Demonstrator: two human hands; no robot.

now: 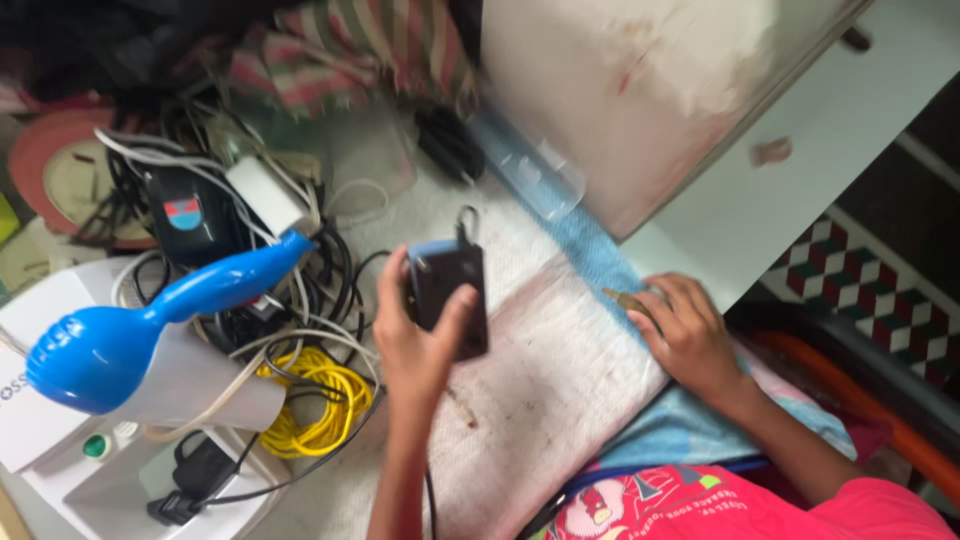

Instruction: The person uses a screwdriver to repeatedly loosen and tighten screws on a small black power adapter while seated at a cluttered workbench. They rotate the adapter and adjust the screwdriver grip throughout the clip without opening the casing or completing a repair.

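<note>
Small black boxy device (452, 298) (blue top edge), upright, gripped above white cloth

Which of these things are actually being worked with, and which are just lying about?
In hand:
- left hand grips a small black device
- right hand rests on a slim brown tool on the white cloth

Lying about:
- blue plastic scoop
- yellow coiled cable
- tangled black and white cables
- striped fabric

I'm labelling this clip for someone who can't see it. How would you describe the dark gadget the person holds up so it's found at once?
Start at the white, stained cloth spread across the middle of the picture. At its left edge the left hand holds up a small black boxy device. Unlike the cables and the blue plastic tool lying in the pile to the left, it is lifted in a hand, has a pale blue top edge and a small loop.
</note>
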